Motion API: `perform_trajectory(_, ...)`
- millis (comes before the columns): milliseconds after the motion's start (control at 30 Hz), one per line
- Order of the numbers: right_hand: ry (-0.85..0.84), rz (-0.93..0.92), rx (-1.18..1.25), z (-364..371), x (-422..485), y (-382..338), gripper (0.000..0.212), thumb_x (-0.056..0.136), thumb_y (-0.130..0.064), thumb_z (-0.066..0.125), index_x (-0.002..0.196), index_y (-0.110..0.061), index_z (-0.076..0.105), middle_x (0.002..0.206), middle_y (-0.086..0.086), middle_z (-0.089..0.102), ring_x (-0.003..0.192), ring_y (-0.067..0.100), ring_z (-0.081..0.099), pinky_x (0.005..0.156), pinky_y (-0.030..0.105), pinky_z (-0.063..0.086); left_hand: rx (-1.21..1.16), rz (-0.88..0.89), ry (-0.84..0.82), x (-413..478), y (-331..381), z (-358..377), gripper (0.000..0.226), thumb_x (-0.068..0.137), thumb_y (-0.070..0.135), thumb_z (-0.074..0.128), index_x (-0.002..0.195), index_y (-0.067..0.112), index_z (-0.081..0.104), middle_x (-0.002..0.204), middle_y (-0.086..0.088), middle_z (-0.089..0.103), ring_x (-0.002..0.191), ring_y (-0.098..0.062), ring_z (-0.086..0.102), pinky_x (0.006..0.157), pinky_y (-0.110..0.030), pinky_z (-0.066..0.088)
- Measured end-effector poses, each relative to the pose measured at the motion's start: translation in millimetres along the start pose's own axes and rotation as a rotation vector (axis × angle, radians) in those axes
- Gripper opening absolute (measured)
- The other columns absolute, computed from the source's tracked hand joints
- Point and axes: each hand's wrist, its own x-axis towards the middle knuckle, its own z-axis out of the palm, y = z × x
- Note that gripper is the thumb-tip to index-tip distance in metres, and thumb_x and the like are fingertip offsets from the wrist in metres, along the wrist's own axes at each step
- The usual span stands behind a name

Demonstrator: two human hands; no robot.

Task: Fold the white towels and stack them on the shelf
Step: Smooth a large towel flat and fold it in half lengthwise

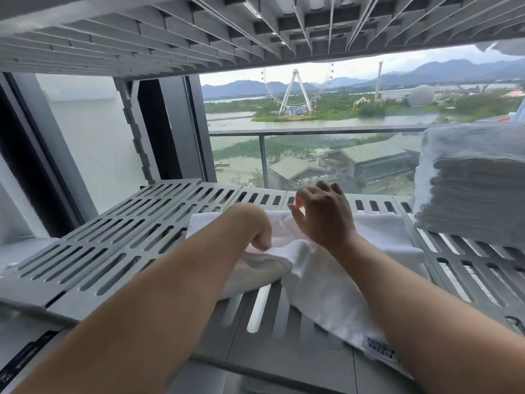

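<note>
Pinching a fold of the white towel (326, 268) with the left hand (260, 234) — spread mid-shelf (119, 240). Hovering just above, right hand (324, 214) open, fingers loose. Folded stack (471, 189) at three o'clock.

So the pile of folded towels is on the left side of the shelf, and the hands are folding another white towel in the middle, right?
Not quite. The head view shows the pile of folded towels on the right side of the shelf, not the left. The rest holds: the left hand pinches the white towel spread in the middle, while the right hand hovers open just above it.
</note>
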Motion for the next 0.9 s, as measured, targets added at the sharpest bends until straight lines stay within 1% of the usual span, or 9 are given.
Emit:
perform_trajectory(167,-0.121,-0.193,-0.148,-4,-12,-5,0.028,0.079,-0.036,0.075,0.066,-0.011,0.071,0.063,0.004,0.069,0.075,0.028,0.064,0.082,0.037,0.044,-0.187,0.067,0.069,6,-2,20,0.050,0.100,0.036,0.048,0.147,0.016,0.048,0.149,-0.005,0.048,0.130,-0.027,0.047,0.106,-0.039,0.037)
perform_trajectory(267,-0.219,-0.127,-0.196,-9,-18,-7,0.026,0.079,-0.035,0.074,0.073,-0.010,0.077,0.073,0.006,0.072,0.083,0.030,0.064,0.083,0.039,0.045,-0.203,0.081,0.183,9,-9,34,0.048,0.103,0.035,0.038,0.149,0.022,0.043,0.146,-0.009,0.049,0.126,-0.030,0.044,0.099,-0.042,0.037)
perform_trajectory(367,-0.304,-0.050,-0.218,-13,-29,-7,0.024,0.087,-0.031,0.061,0.090,-0.013,0.076,0.091,0.003,0.072,0.098,0.029,0.059,0.091,0.038,0.040,-0.258,0.090,0.265,11,-18,45,0.054,0.100,0.027,0.040,0.153,0.036,0.034,0.145,-0.014,0.043,0.128,-0.031,0.041,0.086,-0.041,0.044)
perform_trajectory(433,-0.313,-0.019,-0.227,-16,-39,-5,0.023,0.089,-0.026,0.054,0.099,-0.018,0.073,0.099,-0.001,0.071,0.104,0.026,0.057,0.093,0.037,0.038,-0.224,0.069,0.385,12,-27,48,0.047,0.098,0.021,0.045,0.142,0.035,0.048,0.130,-0.010,0.055,0.114,-0.027,0.051,0.080,-0.037,0.050)
perform_trajectory(500,-0.296,0.014,-0.221,-21,-50,-5,0.026,0.088,-0.020,0.051,0.108,-0.021,0.067,0.103,0.000,0.071,0.107,0.025,0.057,0.095,0.037,0.039,-0.222,0.038,0.546,16,-34,49,0.026,0.097,0.017,0.049,0.117,0.023,0.064,0.111,-0.003,0.065,0.095,-0.023,0.059,0.072,-0.035,0.051)
perform_trajectory(567,-0.268,0.070,-0.266,-27,-57,-6,0.029,0.086,-0.013,0.054,0.112,-0.020,0.064,0.105,0.005,0.068,0.106,0.029,0.057,0.094,0.040,0.042,-0.257,-0.016,0.655,16,-40,51,0.019,0.096,0.013,0.050,0.100,0.016,0.068,0.100,-0.005,0.068,0.086,-0.025,0.062,0.069,-0.035,0.050)
perform_trajectory(700,-0.278,0.283,-0.401,-43,-62,-8,0.021,0.080,-0.007,0.058,0.095,-0.017,0.070,0.092,0.009,0.067,0.090,0.031,0.063,0.084,0.038,0.047,-0.270,-0.115,0.867,8,-45,55,0.012,0.093,0.010,0.059,0.091,0.005,0.070,0.097,-0.009,0.063,0.091,-0.032,0.063,0.069,-0.039,0.048)
perform_trajectory(800,-0.319,0.428,-0.420,-51,-60,-11,0.017,0.084,-0.012,0.057,0.088,-0.020,0.072,0.077,0.003,0.071,0.072,0.027,0.069,0.066,0.030,0.045,-0.376,-0.139,0.909,4,-43,50,0.014,0.090,0.010,0.056,0.082,0.007,0.068,0.081,-0.009,0.063,0.082,-0.032,0.066,0.064,-0.036,0.044)
perform_trajectory(900,-0.253,0.484,-0.366,-51,-53,-10,0.014,0.089,-0.015,0.057,0.091,-0.020,0.070,0.080,0.005,0.072,0.075,0.029,0.071,0.059,0.029,0.038,-0.554,-0.120,0.907,3,-42,43,0.015,0.090,0.013,0.053,0.080,0.009,0.065,0.087,-0.011,0.068,0.085,-0.034,0.066,0.065,-0.037,0.043)
